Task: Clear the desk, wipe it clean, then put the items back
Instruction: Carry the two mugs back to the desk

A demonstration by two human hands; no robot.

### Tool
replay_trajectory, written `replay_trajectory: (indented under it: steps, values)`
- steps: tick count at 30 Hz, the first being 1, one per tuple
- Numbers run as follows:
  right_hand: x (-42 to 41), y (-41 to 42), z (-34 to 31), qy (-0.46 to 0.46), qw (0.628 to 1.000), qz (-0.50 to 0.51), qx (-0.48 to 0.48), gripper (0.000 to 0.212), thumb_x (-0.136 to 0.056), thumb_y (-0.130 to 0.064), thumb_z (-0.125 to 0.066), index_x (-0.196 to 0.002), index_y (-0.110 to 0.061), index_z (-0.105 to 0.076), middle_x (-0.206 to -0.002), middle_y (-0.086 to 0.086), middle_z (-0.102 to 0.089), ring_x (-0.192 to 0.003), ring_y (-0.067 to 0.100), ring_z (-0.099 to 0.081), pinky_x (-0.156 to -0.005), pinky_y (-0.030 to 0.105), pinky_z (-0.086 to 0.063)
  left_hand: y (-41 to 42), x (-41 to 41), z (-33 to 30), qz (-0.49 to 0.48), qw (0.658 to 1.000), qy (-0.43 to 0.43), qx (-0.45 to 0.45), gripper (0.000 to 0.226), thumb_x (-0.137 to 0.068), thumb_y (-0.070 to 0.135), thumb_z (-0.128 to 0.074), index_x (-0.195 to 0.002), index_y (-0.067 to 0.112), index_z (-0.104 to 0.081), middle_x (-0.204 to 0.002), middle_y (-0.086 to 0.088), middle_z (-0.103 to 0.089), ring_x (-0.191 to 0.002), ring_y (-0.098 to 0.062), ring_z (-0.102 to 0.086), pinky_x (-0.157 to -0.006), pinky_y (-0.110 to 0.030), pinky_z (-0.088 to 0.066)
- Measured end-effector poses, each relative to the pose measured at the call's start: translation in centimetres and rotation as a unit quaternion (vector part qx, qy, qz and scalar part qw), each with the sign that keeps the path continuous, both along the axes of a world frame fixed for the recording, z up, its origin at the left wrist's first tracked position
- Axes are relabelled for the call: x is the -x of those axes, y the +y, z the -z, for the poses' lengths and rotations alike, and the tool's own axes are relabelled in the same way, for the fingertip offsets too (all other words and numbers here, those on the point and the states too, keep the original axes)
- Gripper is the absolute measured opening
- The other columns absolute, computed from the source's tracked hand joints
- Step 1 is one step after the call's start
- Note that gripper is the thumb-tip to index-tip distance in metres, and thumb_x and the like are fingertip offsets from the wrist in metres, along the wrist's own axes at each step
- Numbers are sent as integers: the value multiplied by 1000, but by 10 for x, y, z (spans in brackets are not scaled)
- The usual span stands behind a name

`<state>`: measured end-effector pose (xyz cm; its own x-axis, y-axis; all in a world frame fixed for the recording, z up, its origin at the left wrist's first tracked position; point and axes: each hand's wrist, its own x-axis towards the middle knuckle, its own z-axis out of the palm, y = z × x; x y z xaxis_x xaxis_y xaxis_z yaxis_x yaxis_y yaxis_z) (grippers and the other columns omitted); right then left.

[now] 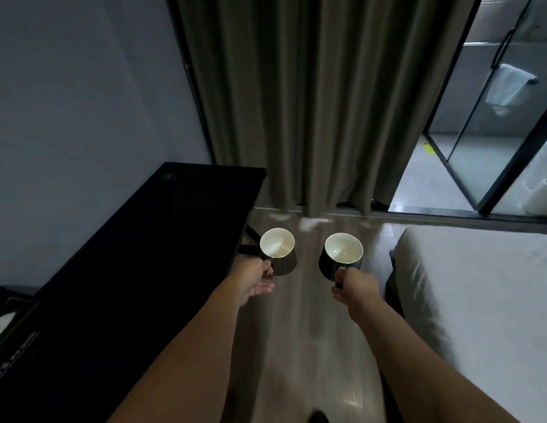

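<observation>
- Mugs, two of them, are held out in front of the person over the floor, one in each hand, well apart from each other.
- The left hand grips the handle of the brown mug, fingers curled round it. This mug hangs just beside the near corner of the black tabletop, not resting on it.
- The right hand grips the handle of the dark green mug, fingers curled tight, thumb on top.
- Both mugs are tilted slightly so their pale, glossy insides show; nothing can be seen in either one.
- The black tabletop runs along the left side against a pale wall. Its surface is very dark, so little on it can be made out beyond a small marked panel at the far end.
- A bed with white bedding fills the lower right.
- A long grey-brown curtain hangs straight ahead, reaching down to the floor.
- At the upper right, a black-framed glass partition opens onto a tiled bathroom, where a white towel hangs on a rail.
- Both forearms are bare and stretch forward from the bottom edge.
</observation>
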<state>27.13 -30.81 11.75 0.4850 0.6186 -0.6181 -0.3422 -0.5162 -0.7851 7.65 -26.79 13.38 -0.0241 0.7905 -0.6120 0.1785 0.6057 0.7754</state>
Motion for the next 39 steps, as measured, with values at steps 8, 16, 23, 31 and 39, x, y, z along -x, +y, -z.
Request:
replay_trajectory:
  steps: [8,16,23,31,39]
  values:
    - [-15,158,-21,-35,993,-107,-28,6,-77,3,-55,-75,0,-60,-63,12,-50,-51,23,-46,-62,33,-40,117,1,-20,-118,993,-14,-20,24,-101,19,-48,-94,-1,-59,-90,-19,-61,-67,-22,-62,-55,-26,-56]
    - [48,293,-10,-70,964,-252,-40,14,-80,1,-56,-68,-6,-59,-75,17,-58,-63,26,-54,-61,34,-46,211,61,-2,-244,969,-45,-11,23,-99,20,-53,-107,0,-61,-97,-16,-64,-76,-26,-66,-61,-32,-59]
    - [132,391,-14,-66,926,-369,-42,7,-87,-6,-60,-80,-7,-62,-76,12,-60,-64,22,-58,-68,36,-53,277,139,11,-352,933,-71,0,14,-98,15,-52,-102,4,-61,-102,-14,-63,-90,-29,-67,-77,-37,-59]
    - [247,448,2,-55,839,-541,-23,7,-88,-2,-56,-92,-3,-61,-82,10,-57,-72,20,-59,-76,39,-56,280,220,35,-507,860,-63,9,10,-96,10,-54,-101,4,-60,-102,-15,-63,-86,-29,-66,-74,-38,-59]
    - [366,458,16,-48,743,-667,2,13,-89,-8,-57,-78,-3,-62,-83,8,-61,-72,21,-61,-83,38,-56,242,283,37,-659,752,-34,6,11,-97,13,-54,-94,4,-59,-90,-14,-63,-74,-27,-66,-76,-40,-59]
